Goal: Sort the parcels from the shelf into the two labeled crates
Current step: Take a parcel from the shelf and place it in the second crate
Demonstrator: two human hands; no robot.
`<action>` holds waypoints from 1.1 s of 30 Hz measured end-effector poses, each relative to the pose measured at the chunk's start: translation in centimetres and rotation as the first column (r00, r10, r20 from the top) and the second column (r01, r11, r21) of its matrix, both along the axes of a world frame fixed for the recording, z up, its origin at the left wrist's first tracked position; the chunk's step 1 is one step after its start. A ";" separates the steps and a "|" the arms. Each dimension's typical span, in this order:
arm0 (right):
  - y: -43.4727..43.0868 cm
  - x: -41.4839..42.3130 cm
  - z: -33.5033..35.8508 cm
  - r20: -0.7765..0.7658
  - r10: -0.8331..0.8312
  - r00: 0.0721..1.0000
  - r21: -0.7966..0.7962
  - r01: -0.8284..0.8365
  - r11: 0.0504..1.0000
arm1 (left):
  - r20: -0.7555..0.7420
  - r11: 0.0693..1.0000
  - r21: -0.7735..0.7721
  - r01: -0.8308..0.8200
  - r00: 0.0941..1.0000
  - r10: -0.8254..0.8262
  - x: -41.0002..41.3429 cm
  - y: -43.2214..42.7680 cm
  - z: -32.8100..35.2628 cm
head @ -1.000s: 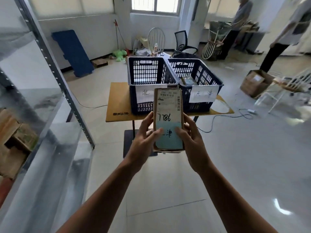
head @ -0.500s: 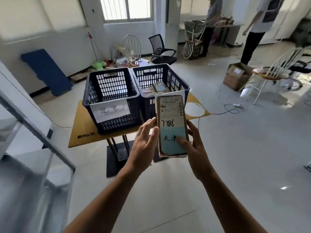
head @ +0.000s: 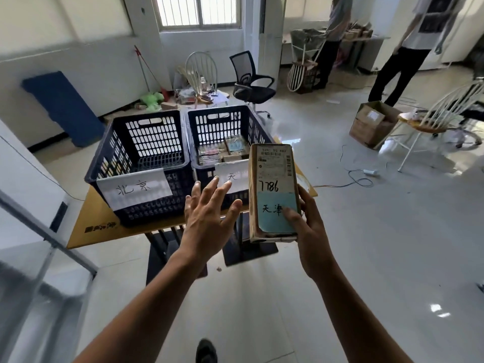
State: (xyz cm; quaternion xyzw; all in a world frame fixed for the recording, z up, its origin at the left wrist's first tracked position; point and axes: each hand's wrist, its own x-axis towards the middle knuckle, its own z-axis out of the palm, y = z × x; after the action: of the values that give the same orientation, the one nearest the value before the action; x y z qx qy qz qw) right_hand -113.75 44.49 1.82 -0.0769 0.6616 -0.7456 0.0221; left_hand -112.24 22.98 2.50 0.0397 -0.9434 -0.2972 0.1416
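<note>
Parcel [head: 273, 195] gripped by right hand [head: 313, 231]: thumb across front, fingers [head: 305, 201] apparently behind.

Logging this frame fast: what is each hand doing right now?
Left hand: open, fingers spread, holding nothing.
Right hand: holding the brown cardboard parcel with blue label.

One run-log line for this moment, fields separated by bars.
right hand: grips brown cardboard parcel labelled 天津 | left hand: open, off parcel | right dark-blue plastic crate: holds parcels
</note>
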 end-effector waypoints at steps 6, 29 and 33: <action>-1.3 -8.4 0.5 -0.033 -0.008 0.999 0.062 0.010 0.998 | 0.002 1.000 0.004 0.016 1.000 -0.016 -8.4 -2.1 -0.2; -10.6 -43.6 -5.2 0.087 0.114 0.990 0.375 -0.139 0.917 | 0.495 0.974 -0.160 0.159 0.867 -0.060 -40.9 -10.7 -7.3; -10.5 -46.3 -7.5 0.179 0.135 0.975 0.456 -0.203 0.867 | 0.602 0.965 -0.196 0.176 0.798 -0.023 -44.0 -10.5 -9.4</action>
State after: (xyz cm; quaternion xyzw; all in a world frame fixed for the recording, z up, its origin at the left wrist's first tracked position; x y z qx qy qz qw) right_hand -160.07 34.00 -5.71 -0.0740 0.8103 -0.5611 0.1520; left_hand -156.21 12.47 -6.89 0.0633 -0.9698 -0.1594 -0.1733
